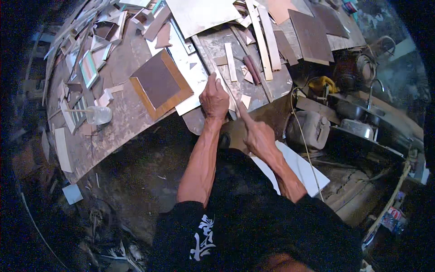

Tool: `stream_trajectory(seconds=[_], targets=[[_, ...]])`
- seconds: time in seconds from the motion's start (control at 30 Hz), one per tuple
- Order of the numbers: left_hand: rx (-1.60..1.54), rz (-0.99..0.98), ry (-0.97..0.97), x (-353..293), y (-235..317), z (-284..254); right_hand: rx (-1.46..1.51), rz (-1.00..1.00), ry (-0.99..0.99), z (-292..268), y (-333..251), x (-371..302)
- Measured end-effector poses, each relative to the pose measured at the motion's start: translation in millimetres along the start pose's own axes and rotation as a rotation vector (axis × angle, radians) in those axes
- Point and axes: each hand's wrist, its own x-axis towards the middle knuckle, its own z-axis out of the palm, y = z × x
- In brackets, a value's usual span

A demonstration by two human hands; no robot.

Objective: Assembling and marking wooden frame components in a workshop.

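My left hand (214, 97) is closed at the near edge of the workbench, its fingers curled against a narrow pale strip (229, 88) that runs away from me. Just to its right, my right hand (259, 134) has its index finger stretched along the strip's near end. The other fingers of that hand are curled, and what they hold is hidden. Left of my hands lies a square wooden frame (183, 92) with a brown panel (156, 81) inside. A white board (190, 84) lies between that frame and my left hand.
A clear plastic cup (99, 115) with a stick stands at left among wood offcuts. Pale slats (269, 38), brown boards (312, 36) and a large white sheet (204, 16) cover the far bench. At right are a jerrycan (308, 130), a cord (300, 120) and a metal sink (353, 111).
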Motion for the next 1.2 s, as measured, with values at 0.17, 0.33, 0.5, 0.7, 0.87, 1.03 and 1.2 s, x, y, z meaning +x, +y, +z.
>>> stream_trajectory(seconds=[0.17,0.33,0.5,0.7,0.87,1.03,1.2], targets=[[-0.003,-0.003,-0.009,2.5,9.0,3.2,-0.033,-0.137,0.187,0.0,0.9,36.4],[-0.006,-0.007,0.016,3.0,3.5,1.3,-0.019,-0.026,-0.012,-4.0,3.8,1.0],[-0.027,0.034,0.026,2.9,6.5,2.9,-0.049,-0.049,0.09,-2.8,-3.1,26.8],[-0.016,0.056,0.008,1.4,5.1,1.0,-0.05,-0.042,0.061,-9.6,0.5,7.9],[0.012,-0.004,-0.008,0.2,1.6,2.1,-0.041,-0.014,0.04,-5.4,-6.2,18.6],[-0.009,0.021,0.009,0.8,4.8,2.5,-0.069,-0.032,0.04,-10.7,-1.8,14.8],[0.009,-0.004,-0.011,0.4,3.0,-0.1,-0.044,-0.044,0.013,-8.3,-0.4,8.8]])
